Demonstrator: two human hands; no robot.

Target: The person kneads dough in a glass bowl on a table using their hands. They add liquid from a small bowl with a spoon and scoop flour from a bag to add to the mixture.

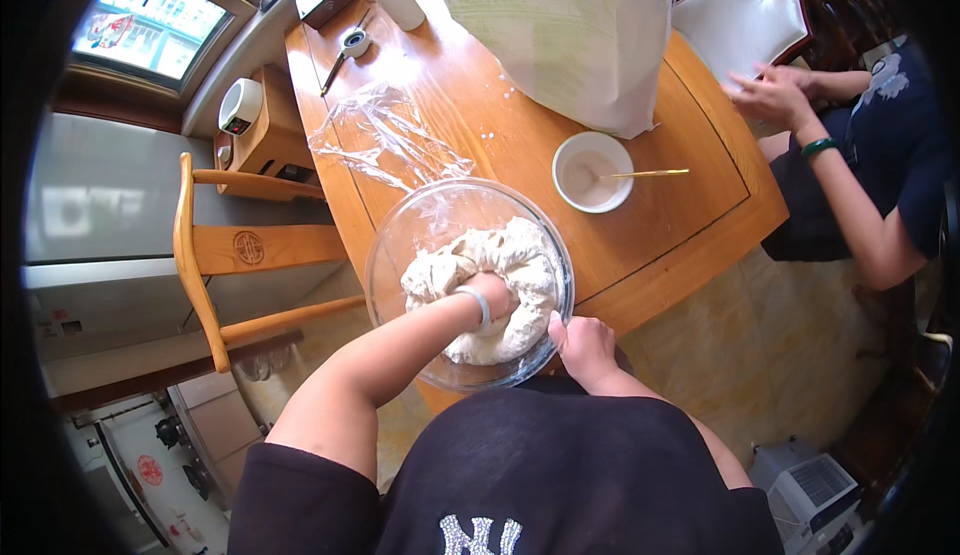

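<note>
A large clear glass bowl (pixel 385 262) stands at the table's near edge with a thick mass of pale dough (pixel 525 255) in it. My left hand (pixel 489 291), a pale bangle at its wrist, is pressed deep into the middle of the dough. Its fingers are sunk out of sight, and the dough rises in a ring around it. At the bowl's right side, my right hand (pixel 589 345) grips the glass rim, thumb on top. Beyond the rim, a white bowl (pixel 627 151) holds a cloudy beige substance and a gold-coloured utensil (pixel 652 173).
Crumpled plastic film (pixel 386 135) touches the bowl's far side on the wooden table (pixel 660 255). A large white sack (pixel 570 37) covers the far part. A white flask (pixel 397 1) stands far left. Another person's hands (pixel 776 94) are at the right. A wooden chair (pixel 259 247) is left.
</note>
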